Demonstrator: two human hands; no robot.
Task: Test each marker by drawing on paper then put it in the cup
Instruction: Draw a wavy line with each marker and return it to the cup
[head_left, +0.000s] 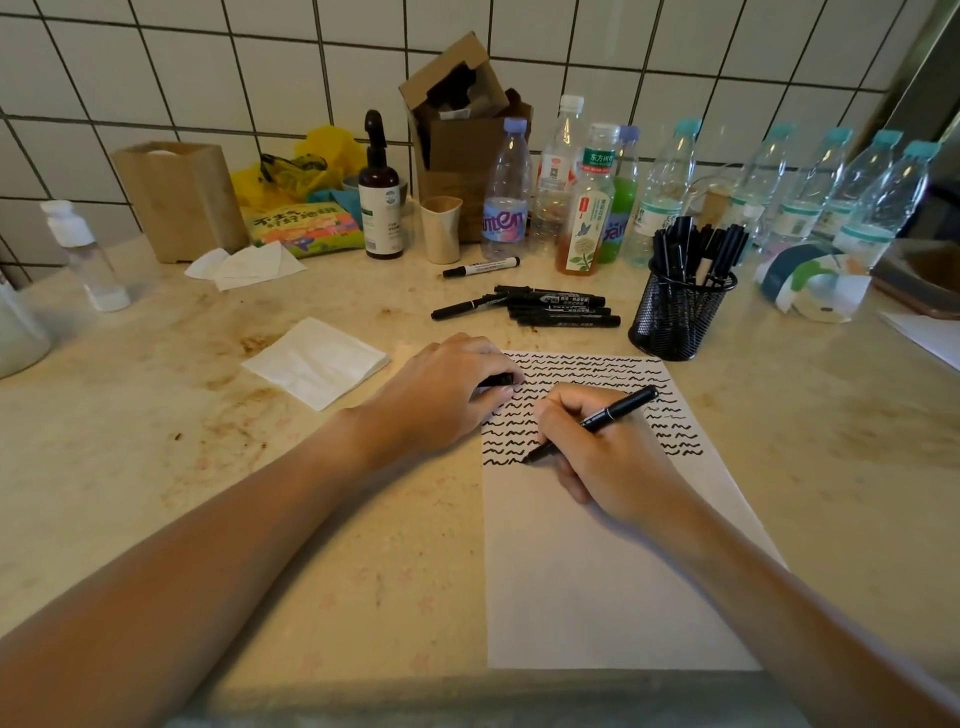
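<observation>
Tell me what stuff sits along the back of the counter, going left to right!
Wooden box → yellow plastic bag → brown pump bottle → beige cup → clear bottle with purple cap → black mesh cup of markers.

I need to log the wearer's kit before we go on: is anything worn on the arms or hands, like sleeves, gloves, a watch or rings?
Nothing shows. Both forearms are bare right up to the frame edges, no sleeve or cuff in view. The left hand and right hand are ungloved, with no watch, strap or wristband. No rings on the visible fingers, though some are partly hidden.
</observation>
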